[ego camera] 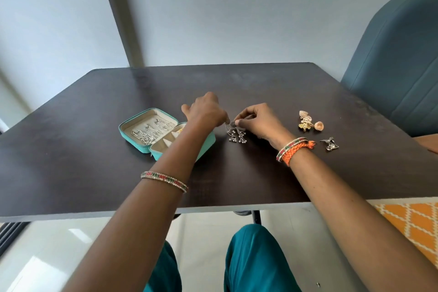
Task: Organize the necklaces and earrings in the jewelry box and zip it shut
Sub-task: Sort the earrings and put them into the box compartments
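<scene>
A teal jewelry box (132, 136) lies open on the dark table, left of centre. Silver necklaces (151, 131) are laid out in its lid half. The compartment half is partly hidden by my left forearm. My left hand (206, 110) and my right hand (258, 121) meet just right of the box, each pinching the top of a pair of silver dangling earrings (237, 135) whose beaded ends hang to the table. Gold shell-shaped earrings (310, 122) lie to the right, and a small silver earring pair (330, 143) lies nearer me.
The dark table (237, 83) has its front edge close to my knees. A blue-grey upholstered chair (398, 59) stands at the far right. An orange patterned rug (412, 223) covers the floor at right. Walls rise behind the table.
</scene>
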Demonstrator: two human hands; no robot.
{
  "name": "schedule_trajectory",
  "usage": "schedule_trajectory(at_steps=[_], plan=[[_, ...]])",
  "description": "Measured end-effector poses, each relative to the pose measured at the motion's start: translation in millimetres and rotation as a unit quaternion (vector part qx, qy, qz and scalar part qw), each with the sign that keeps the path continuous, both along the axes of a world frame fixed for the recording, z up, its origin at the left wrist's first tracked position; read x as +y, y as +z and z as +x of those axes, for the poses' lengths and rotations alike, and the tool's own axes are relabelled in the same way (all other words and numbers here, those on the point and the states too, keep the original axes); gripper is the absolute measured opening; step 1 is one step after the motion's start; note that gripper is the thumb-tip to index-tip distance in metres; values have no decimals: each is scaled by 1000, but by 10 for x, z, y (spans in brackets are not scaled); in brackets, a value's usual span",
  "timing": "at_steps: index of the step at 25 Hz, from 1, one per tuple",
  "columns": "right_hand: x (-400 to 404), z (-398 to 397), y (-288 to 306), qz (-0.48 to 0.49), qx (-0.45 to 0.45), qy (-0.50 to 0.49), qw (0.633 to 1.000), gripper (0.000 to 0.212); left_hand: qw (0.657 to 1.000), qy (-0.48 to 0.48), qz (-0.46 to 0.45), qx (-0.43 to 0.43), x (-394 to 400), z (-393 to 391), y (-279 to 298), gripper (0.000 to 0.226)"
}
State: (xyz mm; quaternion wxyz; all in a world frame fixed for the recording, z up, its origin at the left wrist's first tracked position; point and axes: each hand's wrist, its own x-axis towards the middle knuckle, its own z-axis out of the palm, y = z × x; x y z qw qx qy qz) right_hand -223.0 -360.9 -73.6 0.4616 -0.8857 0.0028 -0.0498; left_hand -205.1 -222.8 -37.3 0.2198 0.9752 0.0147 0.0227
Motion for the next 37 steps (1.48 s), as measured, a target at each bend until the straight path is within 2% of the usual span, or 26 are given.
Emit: schedule_trajectory(at_steps=[4,8,10,13,20,26,29,32,35,37], plan=[[17,94,-65,-3,-29,-21,999,18,1000,0,-17,-2,-25,126,-67,21],[53,61,-71,-28,-61,-34,997,10,999,-26,-31,-16,-12,44,-21,20],[41,18,-65,-5,-65,-37,997,4,998,-43,2,-53,7,-108,-15,16],[5,-41,-41,31,-82,-51,995,11,989,-69,66,-111,73,-407,-42,19],[-140,-366,23,20,-130,-76,988,17,988,-97,39,-114,286,-833,-28,20],[-653,-641,95,29,-153,-115,981,18,986,-95,54,-128,273,-988,-9,20],[-906,-724,84,20,-148,-130,980,21,975,-141,13,-172,79,-1019,11,21],[-982,-727,51,-17,-124,-133,983,15,967,-180,-98,-155,-207,-932,-47,20],[-914,-778,17,-137,-98,-105,980,6,948,-201,-206,-133,-517,-808,-185,17],[-857,-810,-12,-216,-90,-96,967,11,939,-229,-215,-138,-663,-768,-294,18]])
